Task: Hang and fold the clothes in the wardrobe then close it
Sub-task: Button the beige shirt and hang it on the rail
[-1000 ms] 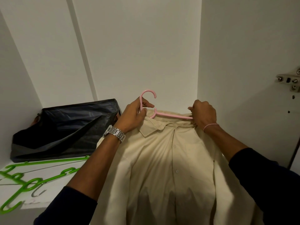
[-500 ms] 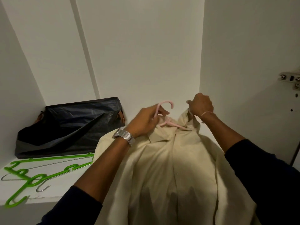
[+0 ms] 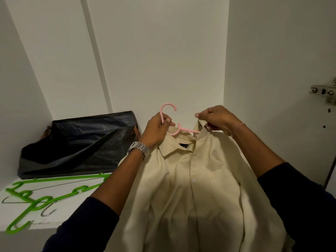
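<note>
step: getting the cream shirt (image 3: 192,188) onto the pink hanger (image 3: 179,129)
left hand (image 3: 156,131): clamped on hanger neck
right hand (image 3: 215,119): pinching collar beside it
next: probably seat the right shoulder, then hang it

I am finding no writing I can read. The shirt (image 3: 190,179) is carrying a small dark label (image 3: 185,146) inside its collar, but any print on it is showing too small and dim to make out.

A home wardrobe: white panels (image 3: 163,51), door hinge (image 3: 325,92), spare hangers (image 3: 54,197) on its shelf
</note>
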